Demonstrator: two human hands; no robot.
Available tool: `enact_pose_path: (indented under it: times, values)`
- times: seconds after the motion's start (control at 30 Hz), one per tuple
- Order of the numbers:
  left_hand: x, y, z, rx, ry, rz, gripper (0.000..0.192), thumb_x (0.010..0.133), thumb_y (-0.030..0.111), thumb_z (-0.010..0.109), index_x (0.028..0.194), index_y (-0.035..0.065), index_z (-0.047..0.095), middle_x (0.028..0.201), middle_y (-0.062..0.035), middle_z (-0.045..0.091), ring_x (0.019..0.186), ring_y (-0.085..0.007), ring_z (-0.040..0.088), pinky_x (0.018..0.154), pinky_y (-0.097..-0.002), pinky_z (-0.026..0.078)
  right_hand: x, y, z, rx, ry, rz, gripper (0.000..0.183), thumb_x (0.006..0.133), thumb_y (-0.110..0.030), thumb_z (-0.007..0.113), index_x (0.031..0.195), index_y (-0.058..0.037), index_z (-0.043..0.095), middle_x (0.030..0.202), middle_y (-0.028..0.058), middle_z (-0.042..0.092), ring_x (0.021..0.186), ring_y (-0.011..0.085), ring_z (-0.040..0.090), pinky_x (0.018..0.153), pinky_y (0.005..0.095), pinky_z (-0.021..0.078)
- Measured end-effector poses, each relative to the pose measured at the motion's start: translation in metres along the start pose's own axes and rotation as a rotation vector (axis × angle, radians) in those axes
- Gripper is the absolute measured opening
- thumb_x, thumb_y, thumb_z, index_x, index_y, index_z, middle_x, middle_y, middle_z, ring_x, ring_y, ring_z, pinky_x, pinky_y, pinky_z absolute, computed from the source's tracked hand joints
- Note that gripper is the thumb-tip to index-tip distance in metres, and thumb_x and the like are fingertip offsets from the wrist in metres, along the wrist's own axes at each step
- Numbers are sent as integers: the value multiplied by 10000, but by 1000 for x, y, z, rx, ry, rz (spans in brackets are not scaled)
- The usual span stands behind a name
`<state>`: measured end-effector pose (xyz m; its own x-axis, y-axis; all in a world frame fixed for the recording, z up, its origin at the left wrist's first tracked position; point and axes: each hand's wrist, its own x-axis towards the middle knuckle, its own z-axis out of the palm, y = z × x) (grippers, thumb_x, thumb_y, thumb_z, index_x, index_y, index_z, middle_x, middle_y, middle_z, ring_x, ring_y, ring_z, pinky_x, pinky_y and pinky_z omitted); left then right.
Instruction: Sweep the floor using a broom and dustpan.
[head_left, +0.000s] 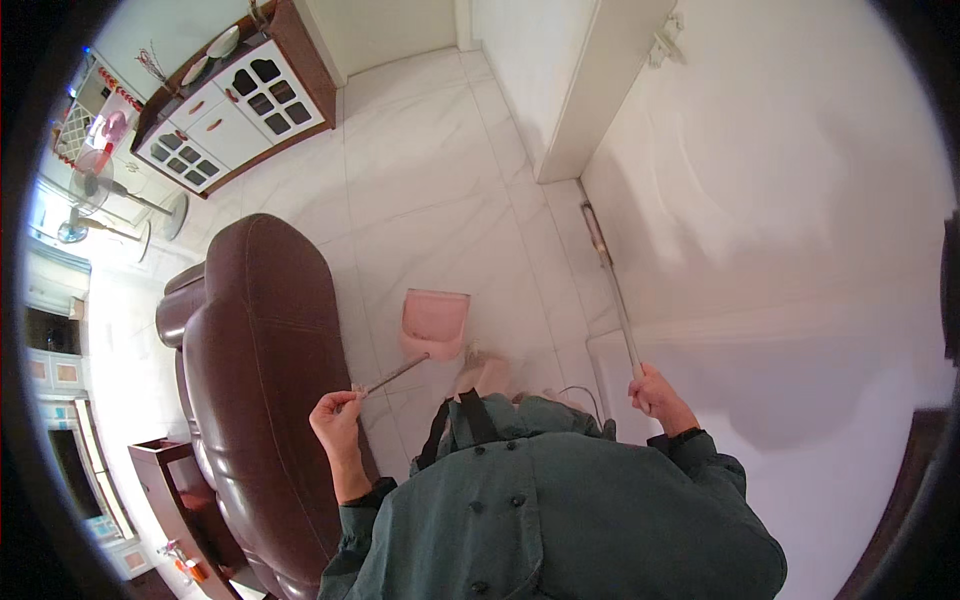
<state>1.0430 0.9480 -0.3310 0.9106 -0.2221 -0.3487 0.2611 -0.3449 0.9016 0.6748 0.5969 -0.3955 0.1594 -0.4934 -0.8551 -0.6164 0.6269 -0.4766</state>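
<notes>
My left hand (339, 420) grips the top end of the handle of a pink dustpan (435, 319). The pan rests on the tiled floor ahead of my feet, its wide mouth facing away from me. Out to the right, my right hand (660, 397) is closed around the pale stick of a long-handled broom (611, 281). The broom's dark, narrow head (594, 225) reaches the floor along the foot of the wall, close to the door frame. It shows nearly edge-on, so its bristles are hard to make out.
A brown leather sofa (277, 375) stands close on my left. At the far left are a white-and-brown cabinet (232, 124) and a standing fan (176, 217). A white door frame (592, 97) juts out ahead right. A low white surface (720, 390) borders my right side.
</notes>
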Motion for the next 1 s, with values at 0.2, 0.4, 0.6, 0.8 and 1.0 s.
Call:
enact_pose_path:
  times: [0.2, 0.4, 0.6, 0.8, 1.0]
  values:
    - [62, 21, 18, 192, -47, 26, 30, 670, -19, 625, 681, -6, 602, 624, 25, 542, 582, -47, 456, 534, -187, 362, 52, -66, 78, -663, -224, -1103, 212, 594, -43, 562, 800, -29, 514, 690, 138, 496, 652, 312, 491, 615, 376, 413]
    - [89, 37, 26, 47, -39, -6, 42, 668, -49, 598, 707, -35, 590, 678, -16, 575, 626, -72, 502, 598, -192, 399, 77, -128, 149, -1019, -482, -999, 342, 572, -34, 577, 907, -67, 522, 821, 105, 545, 785, 265, 526, 718, 355, 412]
    - [113, 53, 34, 32, 66, 32, 63, 668, -84, 565, 709, -39, 580, 704, -53, 588, 667, -96, 537, 650, -217, 432, 89, -173, 80, -330, -277, -818, 377, 616, 7, 560, 973, -108, 515, 833, 23, 533, 745, 121, 505, 652, 324, 440]
    - [139, 84, 50, -26, 158, 35, 54, 677, -88, 564, 707, -45, 575, 709, -61, 592, 685, -106, 551, 689, -226, 445, 84, -235, 62, -20, -201, 49, 390, 679, -16, 528, 1052, -99, 446, 637, 28, 487, 511, 108, 462, 463, 230, 383]
    - [159, 103, 82, -49, 216, 27, 47, 693, -97, 556, 697, -50, 563, 747, -96, 608, 729, -138, 577, 746, -253, 454, 165, -283, 114, -724, -559, -1211, 81, 642, -17, 544, 711, -59, 538, 531, 56, 458, 443, 152, 456, 417, 279, 348]
